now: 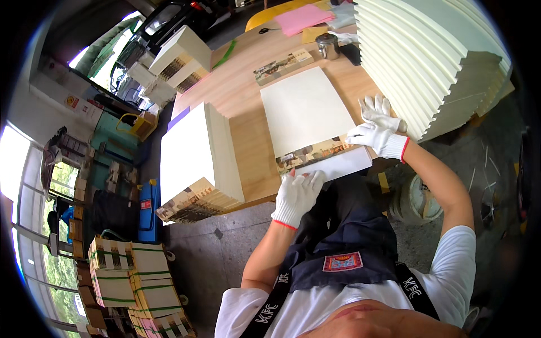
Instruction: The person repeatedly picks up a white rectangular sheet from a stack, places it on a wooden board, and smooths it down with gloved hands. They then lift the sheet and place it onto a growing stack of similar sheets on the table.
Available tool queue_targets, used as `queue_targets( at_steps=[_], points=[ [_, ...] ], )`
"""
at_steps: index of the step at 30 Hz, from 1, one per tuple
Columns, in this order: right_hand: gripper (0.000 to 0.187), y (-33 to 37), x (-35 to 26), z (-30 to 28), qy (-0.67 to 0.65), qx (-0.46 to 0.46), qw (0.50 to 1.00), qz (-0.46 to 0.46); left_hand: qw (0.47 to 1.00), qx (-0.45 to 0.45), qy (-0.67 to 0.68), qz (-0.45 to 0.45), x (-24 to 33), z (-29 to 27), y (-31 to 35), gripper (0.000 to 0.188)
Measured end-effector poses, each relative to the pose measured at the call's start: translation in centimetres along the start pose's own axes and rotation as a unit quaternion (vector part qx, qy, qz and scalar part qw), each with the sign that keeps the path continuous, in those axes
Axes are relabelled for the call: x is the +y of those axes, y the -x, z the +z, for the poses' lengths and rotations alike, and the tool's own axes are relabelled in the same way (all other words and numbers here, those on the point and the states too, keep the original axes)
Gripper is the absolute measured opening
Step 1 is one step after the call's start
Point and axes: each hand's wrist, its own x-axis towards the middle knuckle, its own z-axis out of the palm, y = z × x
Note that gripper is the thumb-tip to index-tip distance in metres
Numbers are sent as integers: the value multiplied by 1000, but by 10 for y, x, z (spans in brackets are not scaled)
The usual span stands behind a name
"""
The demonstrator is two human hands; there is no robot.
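Observation:
A large white sheet (307,107) with a printed, brown-patterned band (315,153) and a white strip along its near edge lies in front of me on the wooden table. My left hand (298,194), in a white knit glove, has its fingers bent around the near left corner of that strip. Stretched fingers of my right hand (383,141), gloved too, rest at the right end of the band. Just beyond it, against the tall pile, lies another white glove (381,111), seemingly with no hand inside. Whatever is under the sheet is hidden.
Left of the sheet stands a thick stack of similar printed sheets (194,155), with another stack (183,56) farther back. A tall pile of cream boards (406,56) rises at the right. Beyond the sheet are a patterned block (283,66) and a metal cup (327,46).

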Motion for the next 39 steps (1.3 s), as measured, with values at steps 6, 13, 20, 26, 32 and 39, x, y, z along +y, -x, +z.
queue_targets(
  at_steps=[6,13,20,26,32,39],
  points=[
    [33,-4,3,-24,-67,-224,969,-83,992,35,-11,125,-10,32,-15,33],
    [36,-24,-42,-60,-5,-195,981,-10,990,-11,-37,132,2,36,-59,28],
    [94,-94,-23,-20,-625,-221,612,431,993,17,-37,109,40,45,-66,28],
    [50,-96,-73,-15,-582,-192,686,391,979,-17,-116,168,58,57,-23,18],
    [36,-77,-90,-6,-659,-61,702,264,907,89,-277,303,64,57,50,31],
    [40,-131,-182,44,-702,34,711,10,770,-8,-334,544,165,3,174,24]
  ],
)
